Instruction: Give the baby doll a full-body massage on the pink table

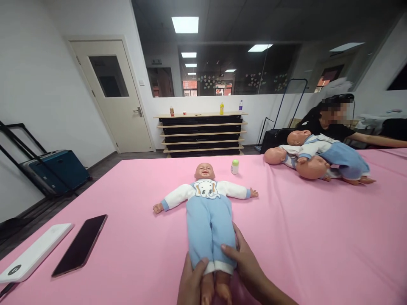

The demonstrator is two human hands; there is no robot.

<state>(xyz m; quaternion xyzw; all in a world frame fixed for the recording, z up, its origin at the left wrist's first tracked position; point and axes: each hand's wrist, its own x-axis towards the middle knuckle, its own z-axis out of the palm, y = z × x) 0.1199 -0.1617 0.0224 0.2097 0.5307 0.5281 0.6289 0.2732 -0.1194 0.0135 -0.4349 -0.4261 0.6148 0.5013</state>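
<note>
A baby doll lies on its back on the pink tablecloth, head away from me and arms spread wide. It wears a white and light blue outfit with an elephant face on the chest. My left hand grips the doll's lower trouser leg on the left, thumb on top near the white cuff. Around the other leg, a little higher, my right hand is closed, with its thumb over the blue cloth. Some of my fingers are hidden beside and under the legs. Bare doll feet stick out between my wrists.
A small jar with a green lid stands beyond the doll. Several more dolls are piled at the right, near a seated person. A phone and a white power bank lie at the left.
</note>
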